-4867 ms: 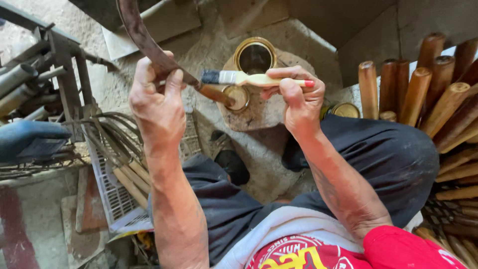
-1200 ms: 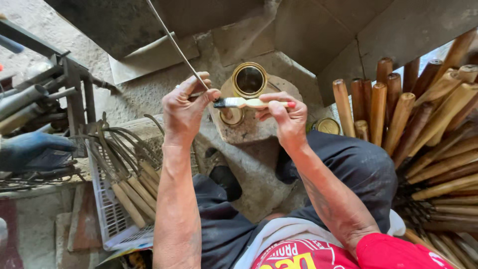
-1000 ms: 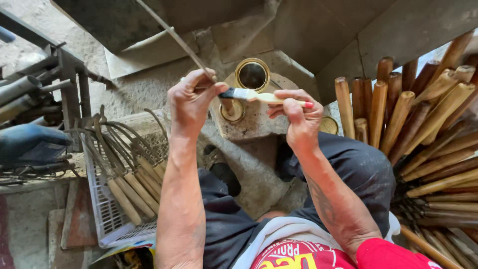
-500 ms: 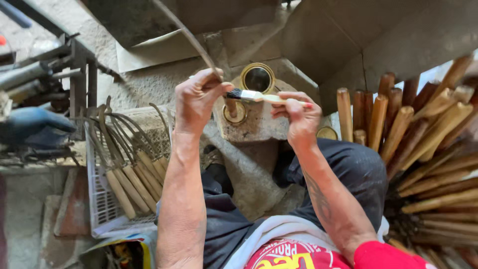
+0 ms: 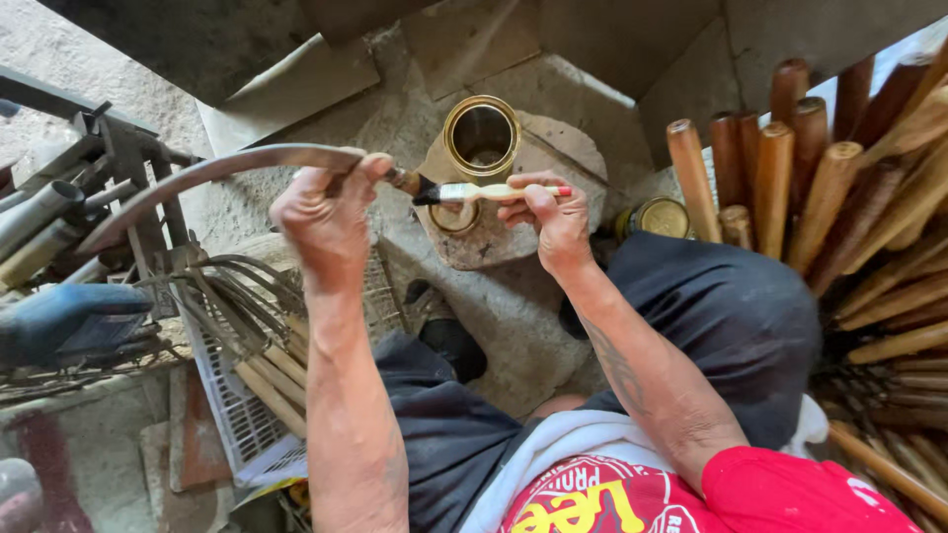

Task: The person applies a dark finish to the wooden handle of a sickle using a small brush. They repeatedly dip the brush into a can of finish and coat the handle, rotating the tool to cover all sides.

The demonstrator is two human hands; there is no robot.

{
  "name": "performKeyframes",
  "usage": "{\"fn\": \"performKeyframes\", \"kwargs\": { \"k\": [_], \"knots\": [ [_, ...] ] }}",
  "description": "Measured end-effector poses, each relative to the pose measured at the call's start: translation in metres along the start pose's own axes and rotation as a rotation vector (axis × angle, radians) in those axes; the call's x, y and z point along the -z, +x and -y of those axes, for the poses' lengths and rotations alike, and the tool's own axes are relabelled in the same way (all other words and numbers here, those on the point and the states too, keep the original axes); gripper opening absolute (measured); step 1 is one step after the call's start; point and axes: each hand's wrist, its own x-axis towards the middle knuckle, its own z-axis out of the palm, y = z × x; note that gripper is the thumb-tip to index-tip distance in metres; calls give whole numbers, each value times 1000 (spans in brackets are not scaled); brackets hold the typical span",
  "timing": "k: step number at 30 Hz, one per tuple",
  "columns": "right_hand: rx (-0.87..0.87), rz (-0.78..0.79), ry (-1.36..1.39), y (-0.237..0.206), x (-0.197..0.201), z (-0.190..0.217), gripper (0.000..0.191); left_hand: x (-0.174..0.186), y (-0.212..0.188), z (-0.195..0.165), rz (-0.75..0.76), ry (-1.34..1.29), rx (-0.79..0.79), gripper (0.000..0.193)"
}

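Observation:
My left hand (image 5: 326,212) grips a sickle (image 5: 212,170) near where its curved rusty blade meets the wooden handle, the blade arching out to the left. My right hand (image 5: 548,212) holds a paintbrush (image 5: 472,192) with a pale handle and black bristles. The bristles touch the sickle's wooden handle just right of my left hand. Both hands hover above an open gold-coloured tin can (image 5: 481,135) that stands on a rough flat stone (image 5: 494,232).
Several brown wooden handles (image 5: 790,188) stand bundled at the right, next to a smaller tin (image 5: 660,217). A white plastic crate (image 5: 237,415) with more sickles (image 5: 242,301) lies at the left, beside metal tools (image 5: 59,212). My dark-trousered knees sit below.
My left hand has turned the sickle so the blade now arches out to the left instead of pointing up and away. The brush stays at the handle by my left hand.

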Motion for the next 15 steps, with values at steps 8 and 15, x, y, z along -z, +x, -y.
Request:
{"fn": "performKeyframes", "kwargs": {
  "k": [8, 15],
  "knots": [
    [-60, -54, -80, -12, 21, -42, 29, 20, -5, 14, -140, 64, 139, 24],
    [-78, -117, -218, -12, 27, -54, 31, 34, -10, 16, -183, -41, 172, 27]
  ]
}}
